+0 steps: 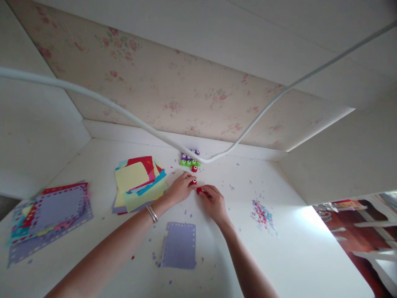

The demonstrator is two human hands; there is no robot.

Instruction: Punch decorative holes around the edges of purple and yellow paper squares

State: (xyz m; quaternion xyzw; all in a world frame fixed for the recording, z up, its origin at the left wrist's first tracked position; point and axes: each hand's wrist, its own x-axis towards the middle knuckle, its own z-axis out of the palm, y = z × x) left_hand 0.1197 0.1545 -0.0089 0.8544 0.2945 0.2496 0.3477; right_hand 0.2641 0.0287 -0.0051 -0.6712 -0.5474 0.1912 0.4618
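My left hand (182,186), a silver bangle on its wrist, has its fingers closed round a small red craft paper punch (194,181) with a white spot on it. Close by on the right, my right hand (213,200) pinches another red punch (199,190), partly covered by the fingers. Just beyond the hands, one more red punch (194,169) stands on the white table (217,248). Behind it are rows of green punches (188,163) and purple punches (183,156), some hidden by a white cable.
Coloured paper sheets (133,178) are piled left of my hands. Further left lies a stack of punched sheets (62,205). A purple sheet with punched edges (180,246) lies nearer me. Paper confetti (262,215) is heaped at right. The white cable (124,111) hangs across the view.
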